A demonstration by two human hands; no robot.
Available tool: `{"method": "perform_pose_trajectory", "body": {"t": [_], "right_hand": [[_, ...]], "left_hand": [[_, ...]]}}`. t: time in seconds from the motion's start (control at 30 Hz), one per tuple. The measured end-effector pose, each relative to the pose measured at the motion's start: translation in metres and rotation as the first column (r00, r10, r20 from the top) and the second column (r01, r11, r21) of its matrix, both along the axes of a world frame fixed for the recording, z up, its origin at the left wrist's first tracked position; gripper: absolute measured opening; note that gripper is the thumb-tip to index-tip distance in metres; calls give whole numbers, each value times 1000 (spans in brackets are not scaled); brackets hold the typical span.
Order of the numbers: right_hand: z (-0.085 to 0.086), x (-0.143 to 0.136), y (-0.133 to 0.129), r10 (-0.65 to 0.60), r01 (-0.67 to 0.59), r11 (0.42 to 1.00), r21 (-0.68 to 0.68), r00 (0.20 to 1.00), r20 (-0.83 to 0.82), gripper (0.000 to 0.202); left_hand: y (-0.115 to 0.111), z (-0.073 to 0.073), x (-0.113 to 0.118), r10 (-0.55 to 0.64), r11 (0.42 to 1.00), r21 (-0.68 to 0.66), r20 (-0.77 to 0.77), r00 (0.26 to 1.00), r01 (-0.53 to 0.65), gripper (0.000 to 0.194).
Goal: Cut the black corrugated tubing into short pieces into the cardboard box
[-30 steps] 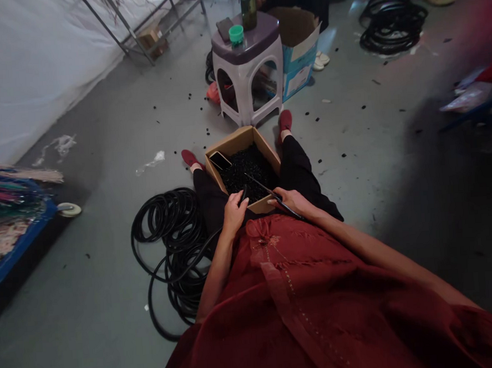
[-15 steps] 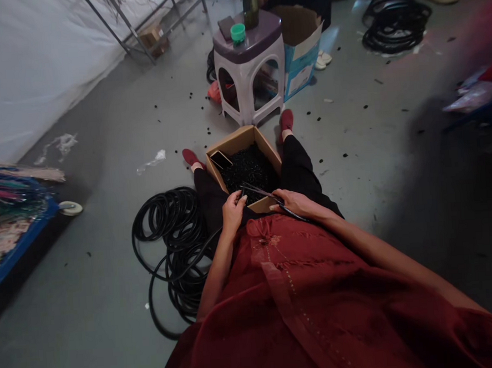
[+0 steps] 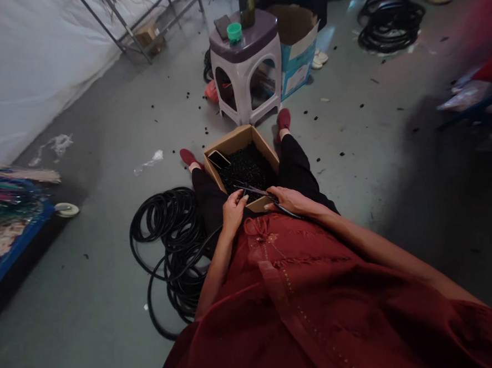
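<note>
My left hand (image 3: 233, 209) is closed on the end of a black hose at the near edge of a cardboard box (image 3: 231, 136). The hose runs back past my forearm to a pile of black coils (image 3: 168, 216) on the floor at left. Scissors (image 3: 255, 190) point left over the box, with my right hand (image 3: 286, 199) wrapped round their handles. Their blades reach the fingertips of my left hand. Many small black pieces (image 3: 248, 164) fill the box, and a phone (image 3: 218, 159) lies on them in its far left corner.
Beyond the box stands a stool (image 3: 244, 59) with a green lid (image 3: 234, 32) and a bottle on top. Behind it are an open blue carton (image 3: 299, 58) and another person's hands. A blue cart (image 3: 20, 242) is at left. Small black bits dot the floor.
The whole view has shifted slightly, so things sit a little further left. The scissor blades look closer together than before. Both hands keep nearly the same place over the box.
</note>
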State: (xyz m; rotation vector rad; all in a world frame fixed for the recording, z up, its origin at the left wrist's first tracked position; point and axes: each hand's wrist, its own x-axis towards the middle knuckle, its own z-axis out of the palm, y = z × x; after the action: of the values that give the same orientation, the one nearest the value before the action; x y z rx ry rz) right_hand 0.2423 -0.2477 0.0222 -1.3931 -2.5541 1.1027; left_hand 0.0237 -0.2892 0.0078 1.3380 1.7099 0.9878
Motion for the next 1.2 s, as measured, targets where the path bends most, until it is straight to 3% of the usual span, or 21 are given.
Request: {"method": "perform_pose_trajectory", "body": {"t": [0.33,0.57,0.77,1.2], "right_hand": [[10,-2,-2,26,-29,998,56,999,40,50],[4,-2,-1,31,-31,999,28,1000,-4,53],[5,-4,-4,35,-34,999,41,999,-20,38],[15,-4,-11,-3,0,1000,30,997,78,30]], "left_hand": [[0,11,-4,-91,995,18,-89,992,93,30],[0,16,-4,-151,988,27,-121,981,155,26],[-2,12,-3,-158,987,11,-115,981,161,29],[-4,4,0,-129,991,-31,-70,989,127,30]]}}
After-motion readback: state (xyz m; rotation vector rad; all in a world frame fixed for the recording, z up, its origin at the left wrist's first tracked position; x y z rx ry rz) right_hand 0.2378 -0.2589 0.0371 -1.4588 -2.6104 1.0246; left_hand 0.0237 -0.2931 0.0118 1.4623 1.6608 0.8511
